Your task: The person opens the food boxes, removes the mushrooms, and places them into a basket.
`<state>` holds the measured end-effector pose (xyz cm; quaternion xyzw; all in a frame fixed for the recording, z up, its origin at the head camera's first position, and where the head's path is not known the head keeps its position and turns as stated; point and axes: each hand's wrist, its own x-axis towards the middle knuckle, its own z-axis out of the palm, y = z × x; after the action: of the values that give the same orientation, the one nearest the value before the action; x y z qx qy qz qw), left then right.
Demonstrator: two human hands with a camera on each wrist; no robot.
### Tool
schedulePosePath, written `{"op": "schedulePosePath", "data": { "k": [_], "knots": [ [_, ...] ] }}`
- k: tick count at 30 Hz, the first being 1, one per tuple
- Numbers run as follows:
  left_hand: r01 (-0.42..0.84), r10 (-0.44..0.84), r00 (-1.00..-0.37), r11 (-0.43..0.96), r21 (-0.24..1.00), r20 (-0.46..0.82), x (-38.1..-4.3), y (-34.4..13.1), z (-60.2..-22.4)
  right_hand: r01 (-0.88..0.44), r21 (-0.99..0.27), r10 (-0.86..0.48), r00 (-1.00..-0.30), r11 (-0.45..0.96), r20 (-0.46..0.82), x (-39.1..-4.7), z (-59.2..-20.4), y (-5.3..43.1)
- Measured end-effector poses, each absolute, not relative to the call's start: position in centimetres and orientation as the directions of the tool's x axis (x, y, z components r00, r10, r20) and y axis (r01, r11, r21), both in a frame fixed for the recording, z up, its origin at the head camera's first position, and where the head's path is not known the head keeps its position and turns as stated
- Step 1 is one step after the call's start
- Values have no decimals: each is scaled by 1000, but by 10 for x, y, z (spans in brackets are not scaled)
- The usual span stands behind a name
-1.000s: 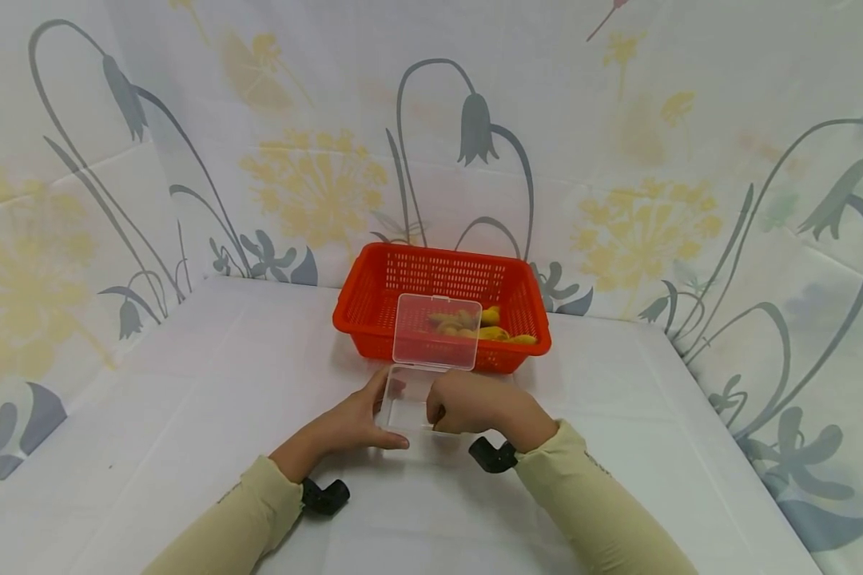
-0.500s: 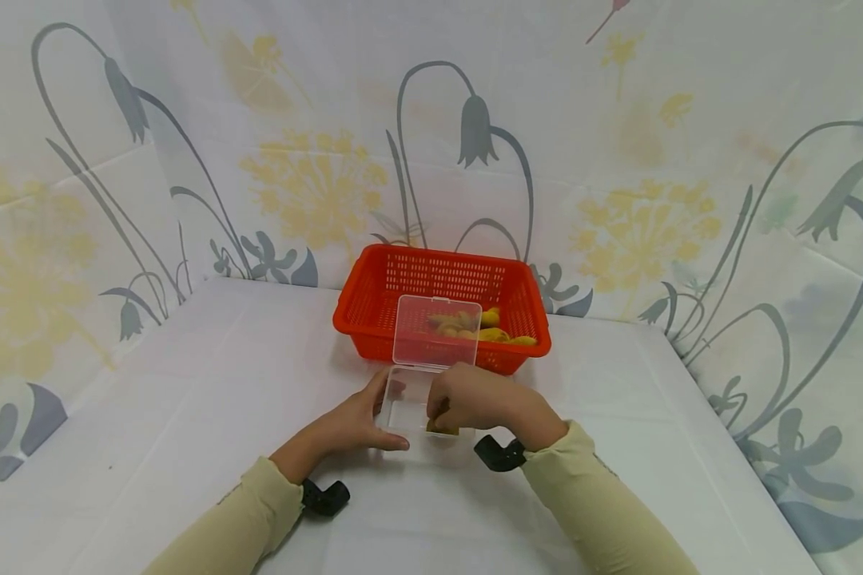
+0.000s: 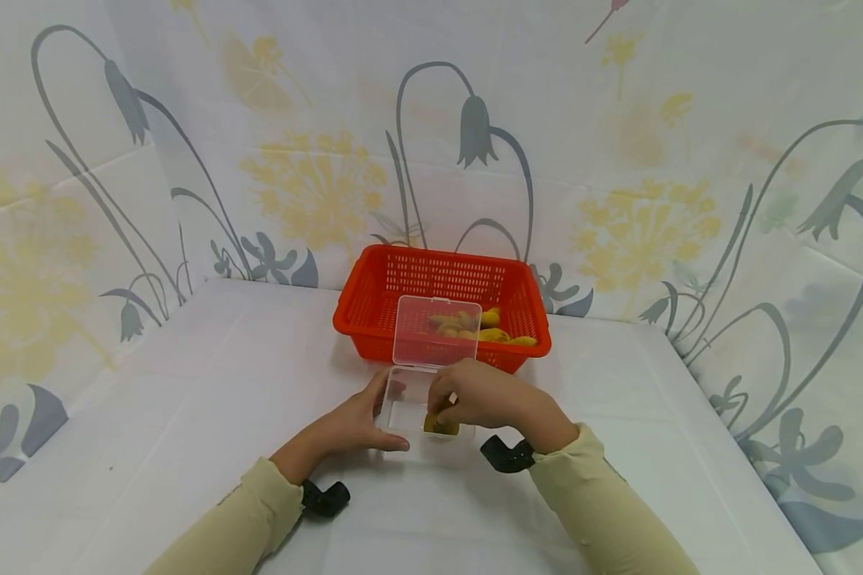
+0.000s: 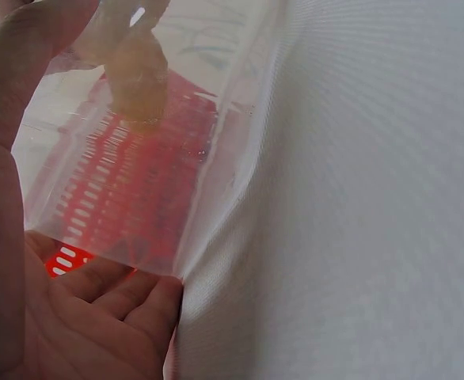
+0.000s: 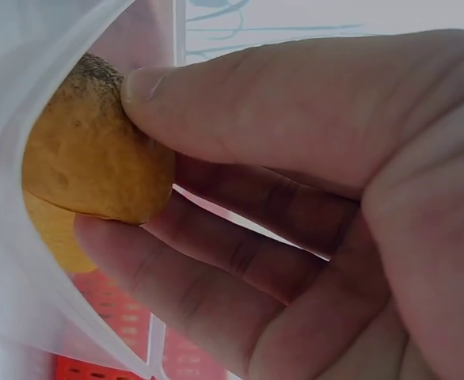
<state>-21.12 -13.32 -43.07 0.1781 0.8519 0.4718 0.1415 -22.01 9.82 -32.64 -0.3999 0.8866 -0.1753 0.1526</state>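
Observation:
A clear plastic box stands on the table with its lid raised at the back. My left hand grips the box's left side, thumb at the front and fingers behind; the left wrist view shows the curled fingers against the clear wall. Inside the box's right half is a yellow fruit-like piece. My right hand reaches in from above and pinches it between thumb and fingers. Up close, the piece is rounded, yellow-brown and dark-speckled at one end. Its exact kind is unclear.
Right behind the box stands a red slotted basket. Several yellow pieces lie in its right part, some seen through the lid. White cloth covers the table, and a flower-patterned curtain hangs around the back and sides.
My right hand has risen slightly and shifted right, and its fingers have loosened from a tighter curl. The yellow piece, hidden before, now shows under them. My left hand stays put.

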Motion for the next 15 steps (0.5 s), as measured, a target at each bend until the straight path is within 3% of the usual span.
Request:
{"op": "schedulePosePath", "data": {
  "k": [15],
  "knots": [
    [173, 442, -895, 480, 860, -67, -211, -133, -431, -695, -403, -773, -633, 596, -51, -210, -314, 106]
  ]
}}
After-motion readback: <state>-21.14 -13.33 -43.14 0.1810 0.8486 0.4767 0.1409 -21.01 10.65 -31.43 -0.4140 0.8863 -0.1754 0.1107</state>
